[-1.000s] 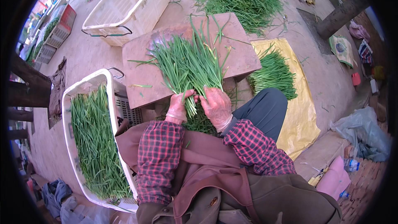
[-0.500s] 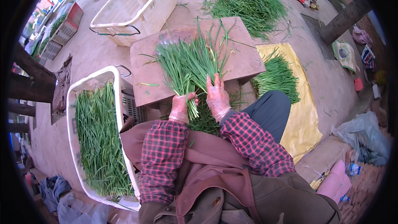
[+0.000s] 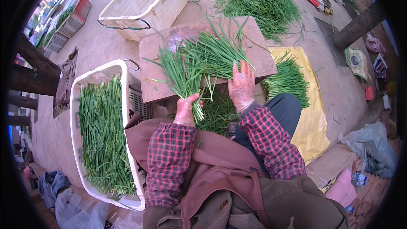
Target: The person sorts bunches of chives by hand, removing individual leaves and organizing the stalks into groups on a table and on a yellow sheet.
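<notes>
In what looks like sorting, the left hand [image 3: 185,109] clasps a bunch [image 3: 179,68]; the outstretched right hand [image 3: 242,85] should next gather stalks [image 3: 222,55] on the bench [image 3: 154,85].

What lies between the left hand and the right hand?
In the head view, between left hand and right hand, a few green blades hang past the table edge, with loose greens below.

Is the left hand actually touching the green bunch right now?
Touching. The head view shows the left hand wrapped around the lower stems of the green bunch, with pale stem ends poking out below its grip.
</notes>
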`<action>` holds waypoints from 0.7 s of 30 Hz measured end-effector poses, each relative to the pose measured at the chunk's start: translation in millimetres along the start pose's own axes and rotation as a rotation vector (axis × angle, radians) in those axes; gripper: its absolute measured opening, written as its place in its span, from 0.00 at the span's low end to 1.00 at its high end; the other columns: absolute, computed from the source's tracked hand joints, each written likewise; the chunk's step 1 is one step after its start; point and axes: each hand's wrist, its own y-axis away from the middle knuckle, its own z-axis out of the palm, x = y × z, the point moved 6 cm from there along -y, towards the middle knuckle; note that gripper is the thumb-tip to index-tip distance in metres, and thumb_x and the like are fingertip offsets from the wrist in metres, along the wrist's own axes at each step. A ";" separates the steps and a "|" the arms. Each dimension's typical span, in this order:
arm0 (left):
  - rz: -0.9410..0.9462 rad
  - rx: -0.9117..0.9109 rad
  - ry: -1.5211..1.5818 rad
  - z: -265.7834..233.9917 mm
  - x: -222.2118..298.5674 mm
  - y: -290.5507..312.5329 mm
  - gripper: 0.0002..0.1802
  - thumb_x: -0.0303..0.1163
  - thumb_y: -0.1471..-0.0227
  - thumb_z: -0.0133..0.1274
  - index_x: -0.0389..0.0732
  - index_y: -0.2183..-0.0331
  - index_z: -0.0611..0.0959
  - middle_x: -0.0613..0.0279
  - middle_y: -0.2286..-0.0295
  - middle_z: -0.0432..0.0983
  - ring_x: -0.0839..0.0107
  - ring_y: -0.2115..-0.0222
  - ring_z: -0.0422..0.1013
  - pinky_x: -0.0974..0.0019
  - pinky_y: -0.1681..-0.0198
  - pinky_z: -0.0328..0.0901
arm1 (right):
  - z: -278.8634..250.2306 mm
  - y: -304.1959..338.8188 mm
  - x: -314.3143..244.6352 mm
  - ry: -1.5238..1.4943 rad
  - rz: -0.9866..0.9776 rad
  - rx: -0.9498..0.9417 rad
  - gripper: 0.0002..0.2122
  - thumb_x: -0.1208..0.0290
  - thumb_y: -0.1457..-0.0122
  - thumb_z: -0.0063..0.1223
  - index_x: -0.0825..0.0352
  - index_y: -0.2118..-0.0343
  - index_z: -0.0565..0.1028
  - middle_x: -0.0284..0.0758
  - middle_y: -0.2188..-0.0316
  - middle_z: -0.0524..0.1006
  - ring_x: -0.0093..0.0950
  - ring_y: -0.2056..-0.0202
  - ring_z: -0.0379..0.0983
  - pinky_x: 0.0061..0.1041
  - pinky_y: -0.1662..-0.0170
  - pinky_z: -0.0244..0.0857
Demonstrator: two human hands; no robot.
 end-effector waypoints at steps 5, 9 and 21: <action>0.014 0.031 -0.040 5.3 -9.5 -1.6 0.09 0.26 0.50 0.60 0.30 0.66 0.82 0.60 0.77 0.78 0.71 0.80 0.75 0.71 0.76 0.71 | 17.1 27.3 -32.6 -0.603 0.284 -0.266 0.19 0.60 0.42 0.57 0.73 0.56 0.75 0.47 0.67 0.79 0.46 0.65 0.77 0.42 0.63 0.70; 0.027 0.043 -0.038 7.5 -12.2 -2.9 0.10 0.23 0.51 0.60 0.32 0.64 0.82 0.61 0.77 0.78 0.71 0.81 0.74 0.70 0.77 0.70 | 66.4 51.9 -23.0 -0.889 0.510 -0.473 0.14 0.61 0.41 0.57 0.70 0.72 0.76 0.45 0.78 0.78 0.44 0.74 0.77 0.38 0.69 0.69; 0.482 0.049 -0.236 -6.2 -28.7 -28.1 0.13 0.22 0.49 0.58 0.33 0.59 0.80 0.63 0.67 0.80 0.76 0.69 0.74 0.70 0.67 0.70 | 76.6 45.4 -74.8 -1.275 0.532 -0.471 0.14 0.64 0.46 0.63 0.70 0.78 0.76 0.35 0.86 0.72 0.22 0.82 0.66 0.28 0.75 0.61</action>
